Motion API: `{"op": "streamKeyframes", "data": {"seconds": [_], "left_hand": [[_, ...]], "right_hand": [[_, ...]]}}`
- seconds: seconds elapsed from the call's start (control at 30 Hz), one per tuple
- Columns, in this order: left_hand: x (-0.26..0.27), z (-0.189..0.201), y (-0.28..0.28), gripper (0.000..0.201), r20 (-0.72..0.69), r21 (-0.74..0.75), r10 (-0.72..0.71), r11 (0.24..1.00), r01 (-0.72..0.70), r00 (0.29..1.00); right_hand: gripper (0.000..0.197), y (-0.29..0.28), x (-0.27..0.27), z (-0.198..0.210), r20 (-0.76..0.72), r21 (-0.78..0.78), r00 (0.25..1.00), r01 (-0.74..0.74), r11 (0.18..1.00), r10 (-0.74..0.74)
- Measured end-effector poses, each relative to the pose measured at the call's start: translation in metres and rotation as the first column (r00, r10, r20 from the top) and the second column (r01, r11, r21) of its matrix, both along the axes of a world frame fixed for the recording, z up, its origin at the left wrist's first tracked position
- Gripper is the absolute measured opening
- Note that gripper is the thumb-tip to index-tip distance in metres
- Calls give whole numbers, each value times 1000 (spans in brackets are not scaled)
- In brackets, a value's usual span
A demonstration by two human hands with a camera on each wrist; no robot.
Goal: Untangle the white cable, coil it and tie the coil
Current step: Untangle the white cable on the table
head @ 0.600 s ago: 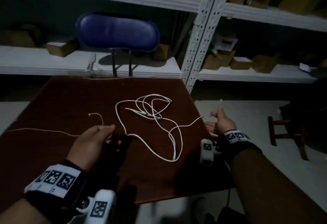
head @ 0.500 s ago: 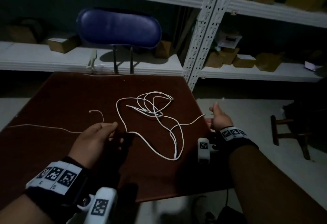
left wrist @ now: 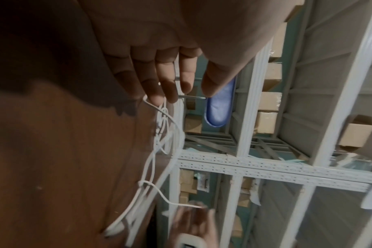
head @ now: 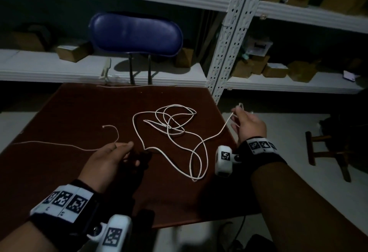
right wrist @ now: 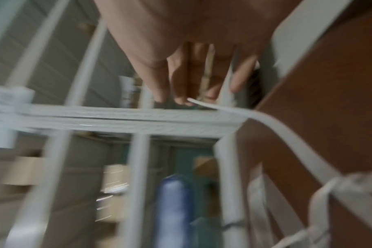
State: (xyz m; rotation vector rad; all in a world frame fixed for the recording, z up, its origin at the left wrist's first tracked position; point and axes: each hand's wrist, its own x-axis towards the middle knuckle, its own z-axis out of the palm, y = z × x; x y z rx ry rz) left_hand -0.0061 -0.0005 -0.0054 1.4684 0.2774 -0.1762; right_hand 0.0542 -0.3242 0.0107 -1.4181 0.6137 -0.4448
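The right hand (head: 250,125) pinches one end of the white cable (head: 180,127) off the counter's (head: 69,112) right edge, the tangle lying leftward toward the open-fingered left hand (head: 111,158).

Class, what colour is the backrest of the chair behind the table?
Blue: the chair backrest shows best in the head view.

My right hand (head: 250,125) now sits higher and farther from me off the table's right edge, and it pinches the end of the white cable (head: 180,132), lifting that strand off the brown table (head: 65,112). The nearby loops shift slightly with the pull.
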Motion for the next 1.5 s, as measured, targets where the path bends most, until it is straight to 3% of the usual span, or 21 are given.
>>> {"op": "streamKeyframes", "data": {"seconds": [0.07,0.13,0.27,0.37,0.47,0.6,0.67,0.73,0.8,0.83,0.9,0.97,1.03,1.1,1.17,1.23,1.37,1.43,1.5], "left_hand": [[0,5,-1,14,-22,-72,12,997,-13,1000],[-3,13,-1,14,-1,-102,-11,995,10,1000],[-9,28,3,26,96,-70,-68,995,75,993],[-16,37,7,17,215,83,-84,994,68,973],[-27,42,7,44,376,134,-159,984,116,913],[-32,35,20,66,485,380,-316,916,129,815],[-32,31,31,63,498,476,-318,878,52,806],[-34,27,39,45,520,539,-290,841,-46,803],[-36,29,46,15,461,467,-200,883,-44,865],[-37,30,49,11,406,343,-149,939,1,902],[-39,34,52,14,305,71,-84,995,65,949],[-40,39,53,16,228,-98,-40,993,64,973],[-40,44,56,20,140,-223,4,974,28,990],[-36,45,62,25,68,-312,58,949,-34,996],[-31,46,73,24,13,-423,120,900,-103,993],[-26,48,85,22,-30,-519,191,836,-178,981],[-18,46,104,21,-131,-564,255,775,-283,958],[-17,42,103,20,-153,-528,228,804,-274,962],[-17,40,97,21,-156,-490,185,838,-239,970]], "right_hand": [[10,23,-14,27,160,79,987,-24,997,11],[7,46,-29,45,228,57,970,-100,993,85],[22,87,-65,63,188,-131,911,-346,929,366],[18,113,-96,67,91,-258,825,-521,814,557],[14,129,-120,64,126,-338,812,-504,795,569],[16,140,-130,50,72,-318,805,-541,779,588],[14,147,-127,45,76,-309,756,-602,736,650],[14,152,-124,45,125,-326,719,-621,713,684],[15,157,-121,44,171,-351,712,-602,717,681],[16,157,-120,41,185,-366,718,-583,726,670],[16,157,-116,32,177,-400,732,-557,727,658],[13,158,-112,22,116,-449,723,-574,685,681],[10,156,-107,13,24,-582,708,-564,586,705],[4,146,-99,6,-81,-801,710,-464,378,699],[16,132,-91,-2,-177,-896,740,-394,204,649],[21,119,-84,-7,-168,-903,814,-354,246,556],[24,102,-75,-4,-199,-772,894,-395,498,401],[22,96,-74,1,-248,-759,910,-396,518,332],[21,90,-74,2,-263,-815,937,-343,468,230]]}}
